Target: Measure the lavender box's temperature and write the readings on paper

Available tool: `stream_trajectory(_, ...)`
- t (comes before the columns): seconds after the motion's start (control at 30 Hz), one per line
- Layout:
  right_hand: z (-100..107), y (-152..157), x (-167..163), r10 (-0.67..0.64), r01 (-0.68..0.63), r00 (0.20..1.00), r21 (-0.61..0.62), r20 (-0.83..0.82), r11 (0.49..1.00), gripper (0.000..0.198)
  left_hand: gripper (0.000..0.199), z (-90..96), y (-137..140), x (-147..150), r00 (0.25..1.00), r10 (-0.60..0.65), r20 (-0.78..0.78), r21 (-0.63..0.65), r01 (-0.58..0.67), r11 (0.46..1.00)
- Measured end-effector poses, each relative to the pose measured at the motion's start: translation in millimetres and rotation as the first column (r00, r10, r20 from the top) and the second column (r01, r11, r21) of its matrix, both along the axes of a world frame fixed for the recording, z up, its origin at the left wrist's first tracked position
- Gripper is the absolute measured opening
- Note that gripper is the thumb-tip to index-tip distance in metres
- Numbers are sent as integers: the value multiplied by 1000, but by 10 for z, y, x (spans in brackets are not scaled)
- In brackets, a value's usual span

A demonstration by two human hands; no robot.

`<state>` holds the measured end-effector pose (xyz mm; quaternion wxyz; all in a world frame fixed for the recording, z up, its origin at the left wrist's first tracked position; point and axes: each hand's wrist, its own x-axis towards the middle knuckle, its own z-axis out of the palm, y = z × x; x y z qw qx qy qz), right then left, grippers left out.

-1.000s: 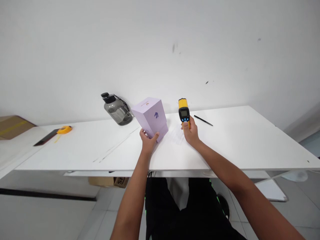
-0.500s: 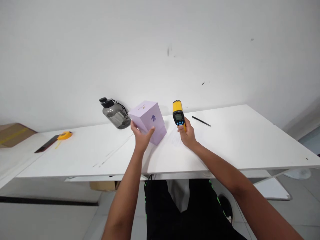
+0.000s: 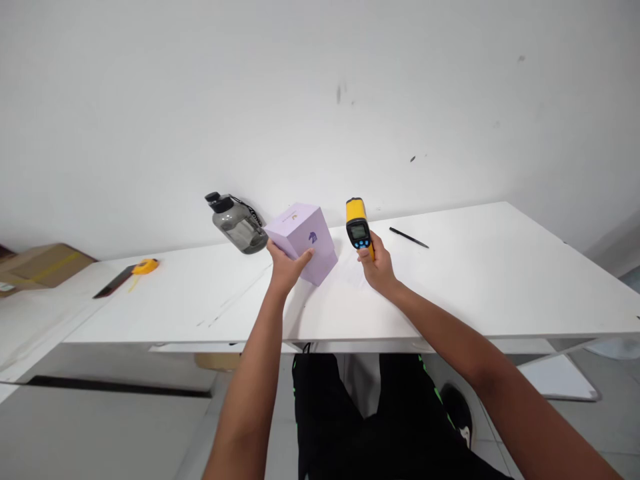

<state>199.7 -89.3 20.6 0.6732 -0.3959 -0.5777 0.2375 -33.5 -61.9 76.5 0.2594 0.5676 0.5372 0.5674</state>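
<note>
Head view:

1. Closest are the person's black trousers [image 3: 335, 420], the legs under the tabletop's [image 3: 480, 280] front edge, with a dark shoe [image 3: 454, 405] on the floor to the right.
2. Past that edge, the left hand [image 3: 286, 270] grasps a pale purple box [image 3: 311, 233] by its near side, the thumb pressed on the face with the dark emblem. The box is around the tabletop's middle; I can't tell if its lower corner touches down.
3. Right of it, apart from the box, the right hand [image 3: 379, 268] is wrapped round the handle of a yellow-and-black meter [image 3: 358, 217], screen and blue buttons facing the person.
4. A black pen [image 3: 409, 237] lies farther right, near the back edge.
5. An orange tape measure [image 3: 145, 267] lies near the back left corner, next to a dark flat tool [image 3: 114, 283] reaching the left edge.
6. Along the back edge, just left of the box, is a grey see-through bottle [image 3: 236, 225].
7. Behind that edge rises a pale, marked wall [image 3: 300, 113].
</note>
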Motion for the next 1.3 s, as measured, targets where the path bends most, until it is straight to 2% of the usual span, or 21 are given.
stream_trajectory(0.27, 27, -20, -1, 17, -16, 1000, 15, -12, 1000, 77, 111, -218, 46, -24, 1000, 5, 10, 19, -5, 1000)
stream_trajectory(0.83, 66, -37, 11, 8, -8, 1000, -3, -19, 1000, 80, 114, -613, 30, -28, 998, -20, 53, -28, 21, 999)
stream_trajectory(1.3, 73, -39, 14, 11, -11, 1000, 13, -18, 1000, 79, 117, -665, -2, -7, 997, -9, 78, -42, 12, 999)
